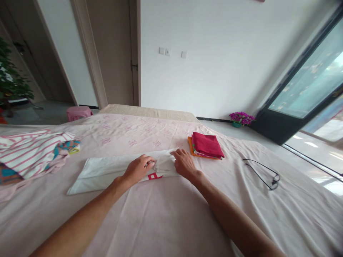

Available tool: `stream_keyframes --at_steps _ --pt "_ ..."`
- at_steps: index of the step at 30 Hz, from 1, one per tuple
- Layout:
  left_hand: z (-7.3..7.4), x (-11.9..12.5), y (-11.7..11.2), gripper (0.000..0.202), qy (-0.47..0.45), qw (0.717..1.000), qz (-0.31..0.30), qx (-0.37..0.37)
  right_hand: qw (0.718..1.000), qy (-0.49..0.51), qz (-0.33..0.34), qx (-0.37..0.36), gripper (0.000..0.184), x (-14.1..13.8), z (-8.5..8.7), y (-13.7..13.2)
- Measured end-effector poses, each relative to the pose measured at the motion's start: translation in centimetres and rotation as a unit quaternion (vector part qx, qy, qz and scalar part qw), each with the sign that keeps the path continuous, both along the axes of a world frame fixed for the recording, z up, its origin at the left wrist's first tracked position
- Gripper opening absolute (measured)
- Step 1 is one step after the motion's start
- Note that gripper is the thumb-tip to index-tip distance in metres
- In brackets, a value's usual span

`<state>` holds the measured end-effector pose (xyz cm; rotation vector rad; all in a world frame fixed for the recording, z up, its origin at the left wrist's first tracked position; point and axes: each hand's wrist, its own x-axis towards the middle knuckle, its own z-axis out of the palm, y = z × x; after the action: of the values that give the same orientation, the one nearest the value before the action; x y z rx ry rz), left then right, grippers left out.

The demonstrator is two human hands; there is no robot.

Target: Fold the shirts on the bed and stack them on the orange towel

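Note:
A white garment with a red print (99, 173) lies folded into a long strip across the pink patterned sheet (166, 221). My left hand (140, 167) is closed on the garment's cloth near its middle, fingers curled in. At the garment's right end, my right hand (184, 162) rests with bent fingers pressed on the white fabric; whether it pinches the cloth is hard to see. Just beyond my right hand sits a stack of folded cloths, with a red folded cloth (207, 144) on top and an orange one (190, 145) showing beneath.
A loose heap with a red-striped white garment (37, 150) lies on the left. Black-framed glasses (273, 180) rest on the sheet at right. Beyond the bed stand a pink stool (79, 112) and a pot of purple flowers (241, 118).

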<state>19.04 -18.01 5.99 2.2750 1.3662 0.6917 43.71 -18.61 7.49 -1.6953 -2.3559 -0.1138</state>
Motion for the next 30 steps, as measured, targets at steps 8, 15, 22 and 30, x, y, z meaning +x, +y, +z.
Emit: stream_keyframes --at_steps 8,15,22,30 --pt "-0.5 -5.9 1.1 0.027 0.127 0.987 0.047 0.09 0.983 0.034 0.164 -0.069 0.056 -0.9 -0.1 -1.0" --pt "-1.6 -9.2 2.3 0.033 0.154 0.979 0.094 0.099 0.986 0.026 0.142 -0.079 0.068 -1.3 0.3 -1.2" --pt "-2.5 -10.3 2.4 0.038 0.137 0.979 0.108 0.102 0.974 0.036 0.197 -0.107 0.068 -2.0 0.7 -1.3" --pt "-1.8 -7.4 2.3 0.034 0.072 0.985 0.028 0.157 0.974 0.055 0.201 -0.094 0.063 -1.8 0.3 -1.2"
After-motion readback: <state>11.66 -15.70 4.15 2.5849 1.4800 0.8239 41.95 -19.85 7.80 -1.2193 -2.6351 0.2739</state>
